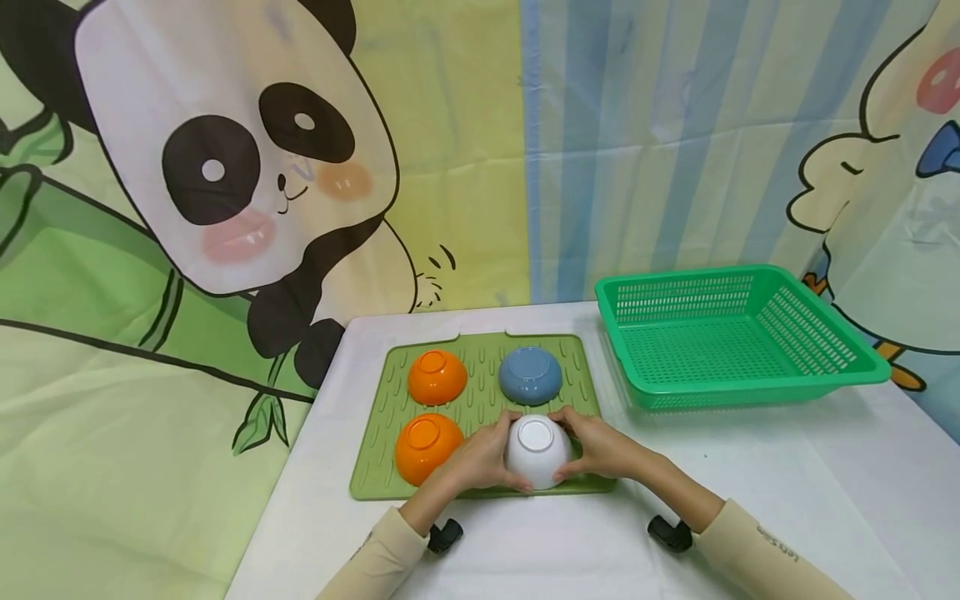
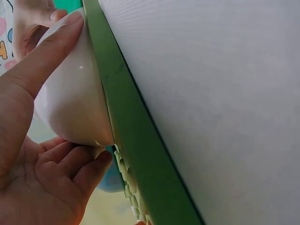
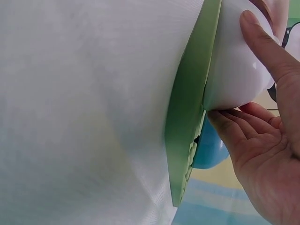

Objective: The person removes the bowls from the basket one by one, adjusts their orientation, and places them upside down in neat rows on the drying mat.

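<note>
A white bowl sits upside down at the front right of a green drying mat. My left hand grips its left side, the thumb along the front and the fingers round the back near the rim. From the other side my right hand holds it the same way. Both wrist views show the white bowl with its rim down at the mat. Behind it is an upturned blue bowl. Two upturned orange bowls, one at the back and one in front, occupy the mat's left half.
A green plastic basket with slotted walls stands on the white table, right of the mat. Behind the table hangs a printed curtain with a panda. A black wrist strap piece shows under the left forearm.
</note>
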The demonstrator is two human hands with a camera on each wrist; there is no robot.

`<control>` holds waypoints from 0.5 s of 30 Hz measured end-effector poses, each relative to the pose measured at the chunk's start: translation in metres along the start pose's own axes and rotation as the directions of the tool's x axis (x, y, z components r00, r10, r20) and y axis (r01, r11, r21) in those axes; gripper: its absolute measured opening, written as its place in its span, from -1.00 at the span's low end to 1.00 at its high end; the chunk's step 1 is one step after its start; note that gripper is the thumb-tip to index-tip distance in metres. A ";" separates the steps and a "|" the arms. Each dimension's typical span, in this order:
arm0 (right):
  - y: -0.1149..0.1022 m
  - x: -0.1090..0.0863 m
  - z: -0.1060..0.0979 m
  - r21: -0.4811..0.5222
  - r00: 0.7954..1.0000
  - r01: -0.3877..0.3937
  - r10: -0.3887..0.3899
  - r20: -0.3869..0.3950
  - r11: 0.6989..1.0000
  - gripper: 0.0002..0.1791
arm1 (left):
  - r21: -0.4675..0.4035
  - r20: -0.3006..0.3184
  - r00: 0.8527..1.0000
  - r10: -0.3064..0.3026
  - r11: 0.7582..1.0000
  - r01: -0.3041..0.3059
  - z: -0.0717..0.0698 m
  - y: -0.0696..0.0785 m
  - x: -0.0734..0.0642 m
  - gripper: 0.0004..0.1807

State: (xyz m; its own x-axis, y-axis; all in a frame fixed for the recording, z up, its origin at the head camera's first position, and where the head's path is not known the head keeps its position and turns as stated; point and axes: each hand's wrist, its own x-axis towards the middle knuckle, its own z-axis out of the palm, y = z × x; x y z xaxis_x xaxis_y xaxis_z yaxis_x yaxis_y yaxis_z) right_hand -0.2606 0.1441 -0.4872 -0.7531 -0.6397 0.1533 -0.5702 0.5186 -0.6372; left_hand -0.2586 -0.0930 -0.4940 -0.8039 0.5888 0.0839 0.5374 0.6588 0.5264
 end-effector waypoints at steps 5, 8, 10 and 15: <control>0.000 -0.001 0.001 -0.008 1.000 -0.002 0.002 -0.001 1.000 -0.12 | -0.007 0.011 1.000 -0.006 1.000 0.006 0.001 0.000 0.000 0.17; 0.000 -0.001 0.001 -0.012 1.000 -0.002 0.002 -0.001 1.000 -0.12 | -0.012 0.014 1.000 -0.008 1.000 0.008 0.001 0.000 0.000 0.17; 0.000 -0.001 0.001 -0.016 1.000 -0.005 0.005 0.001 1.000 -0.09 | -0.013 0.017 1.000 -0.008 1.000 0.008 0.001 0.000 -0.001 0.17; 0.000 -0.003 -0.001 -0.070 1.000 -0.017 0.019 0.025 0.997 0.07 | -0.009 0.020 1.000 -0.012 1.000 0.012 -0.003 0.000 -0.002 0.15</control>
State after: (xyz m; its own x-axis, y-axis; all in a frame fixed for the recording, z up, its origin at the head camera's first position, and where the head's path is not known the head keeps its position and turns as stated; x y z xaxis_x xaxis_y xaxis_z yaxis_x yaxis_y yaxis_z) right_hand -0.2590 0.1462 -0.4866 -0.7554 -0.6437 0.1224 -0.5787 0.5678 -0.5854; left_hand -0.2579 -0.0958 -0.4915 -0.8050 0.5902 0.0607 0.5255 0.6618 0.5346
